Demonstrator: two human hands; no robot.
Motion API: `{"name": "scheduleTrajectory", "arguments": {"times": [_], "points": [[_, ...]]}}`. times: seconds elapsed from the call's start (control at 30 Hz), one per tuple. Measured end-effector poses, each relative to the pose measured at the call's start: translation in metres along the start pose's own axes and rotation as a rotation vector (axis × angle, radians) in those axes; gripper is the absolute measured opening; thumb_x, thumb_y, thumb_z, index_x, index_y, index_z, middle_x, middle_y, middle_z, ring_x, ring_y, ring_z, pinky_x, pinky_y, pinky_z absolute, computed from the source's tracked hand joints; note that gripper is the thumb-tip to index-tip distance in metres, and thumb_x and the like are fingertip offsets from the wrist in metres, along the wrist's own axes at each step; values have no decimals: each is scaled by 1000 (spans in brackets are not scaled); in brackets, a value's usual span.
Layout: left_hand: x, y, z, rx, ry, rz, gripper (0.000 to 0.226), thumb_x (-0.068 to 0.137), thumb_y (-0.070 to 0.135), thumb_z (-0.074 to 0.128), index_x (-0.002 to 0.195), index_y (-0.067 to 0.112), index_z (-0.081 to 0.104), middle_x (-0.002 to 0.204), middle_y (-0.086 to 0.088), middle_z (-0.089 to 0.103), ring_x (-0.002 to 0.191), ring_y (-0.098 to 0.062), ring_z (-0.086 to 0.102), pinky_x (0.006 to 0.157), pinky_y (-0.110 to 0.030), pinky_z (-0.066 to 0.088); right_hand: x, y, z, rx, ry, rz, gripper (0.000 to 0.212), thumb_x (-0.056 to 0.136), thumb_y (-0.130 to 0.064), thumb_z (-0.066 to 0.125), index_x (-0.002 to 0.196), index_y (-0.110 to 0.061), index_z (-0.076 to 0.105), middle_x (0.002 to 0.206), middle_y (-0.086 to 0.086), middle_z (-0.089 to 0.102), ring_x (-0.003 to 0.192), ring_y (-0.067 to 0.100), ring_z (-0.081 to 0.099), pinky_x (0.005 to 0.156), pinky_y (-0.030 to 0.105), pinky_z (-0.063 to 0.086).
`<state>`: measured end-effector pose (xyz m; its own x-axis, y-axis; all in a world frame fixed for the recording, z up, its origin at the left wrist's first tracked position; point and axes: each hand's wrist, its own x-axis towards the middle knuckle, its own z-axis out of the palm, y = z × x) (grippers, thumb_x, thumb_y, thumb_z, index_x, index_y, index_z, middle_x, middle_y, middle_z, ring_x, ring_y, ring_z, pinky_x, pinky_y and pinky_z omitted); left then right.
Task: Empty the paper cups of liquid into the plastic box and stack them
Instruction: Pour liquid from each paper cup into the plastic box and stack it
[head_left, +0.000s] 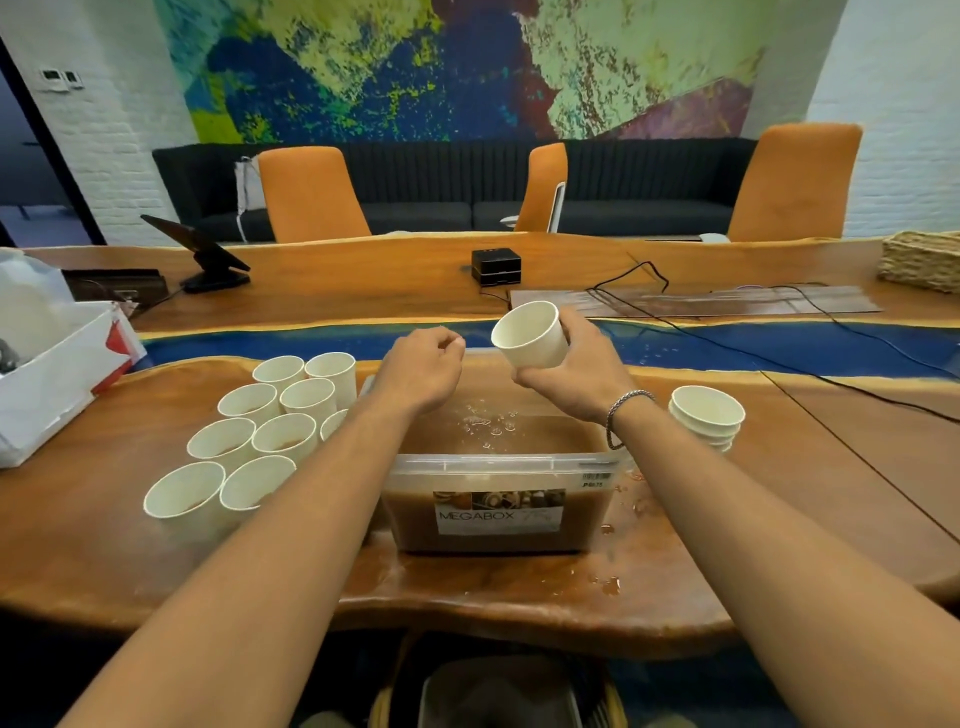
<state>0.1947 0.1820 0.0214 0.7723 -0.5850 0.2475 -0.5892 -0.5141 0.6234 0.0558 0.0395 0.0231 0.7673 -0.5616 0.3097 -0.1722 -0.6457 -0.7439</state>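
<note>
A clear plastic box labelled MEGABOX stands in front of me, holding brown liquid with bubbles on top. My right hand grips a white paper cup above the box's far side, tilted with its mouth toward the left; its inside looks empty. My left hand hovers over the box's far left corner, fingers curled, holding nothing. Several white paper cups with brown liquid stand grouped left of the box. A short stack of empty cups sits to the right of the box.
Drops of spilled liquid lie on the wooden table right of the box. A white cardboard box sits at the left edge. Black cables, a small black device and a wicker basket lie farther back.
</note>
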Motion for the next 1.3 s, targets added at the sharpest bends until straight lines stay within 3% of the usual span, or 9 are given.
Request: {"name": "scheduleTrajectory", "arguments": {"times": [0.17,0.37,0.4,0.5,0.57,0.83,1.3], "points": [[2,-7,-1,31,-35,-8,36,105,37,42,124,22,69,128,-3,67,118,-25,57,102,-41,46,-1,0,3,-91,-7,11,73,72,-32,84,133,-31,44,117,-7,54,108,20,56,90,41,54],[4,-10,-2,52,-65,-13,38,105,40,40,95,24,72,108,-2,70,106,-26,60,94,-42,48,-3,-1,6,-117,-30,32,70,73,-27,83,131,-26,46,113,-5,54,109,22,54,92,43,54],[3,-9,-2,53,-74,-8,37,105,40,40,96,26,72,108,-2,70,107,-26,60,94,-41,48,-3,-1,6,-122,-23,31,70,72,-27,83,131,-26,46,112,-5,54,109,22,54,92,43,54],[3,-9,-3,57,-84,-11,36,105,37,42,126,26,68,132,1,64,123,-23,56,105,-42,44,-3,-2,5,-126,-10,31,71,73,-26,84,133,-26,45,112,-6,52,107,20,53,91,40,54],[3,-9,-4,61,-93,-13,38,104,35,44,136,26,63,142,3,59,130,-21,51,111,-43,41,-4,-2,5,-124,-4,22,72,73,-25,84,133,-25,45,113,-6,52,107,19,54,90,38,54],[2,-9,-3,62,-110,-9,38,105,30,44,140,26,59,145,1,55,132,-22,49,113,-44,39,-4,-2,5,-207,-9,-10,74,73,-21,85,136,-24,45,125,1,58,104,17,51,83,31,49],[-1,-8,-4,57,-108,-15,39,104,35,45,140,27,59,146,2,55,134,-23,48,113,-42,38,-4,-3,8,-388,-16,-48,74,72,-25,86,133,-24,44,127,2,57,116,24,52,88,39,51]]}}
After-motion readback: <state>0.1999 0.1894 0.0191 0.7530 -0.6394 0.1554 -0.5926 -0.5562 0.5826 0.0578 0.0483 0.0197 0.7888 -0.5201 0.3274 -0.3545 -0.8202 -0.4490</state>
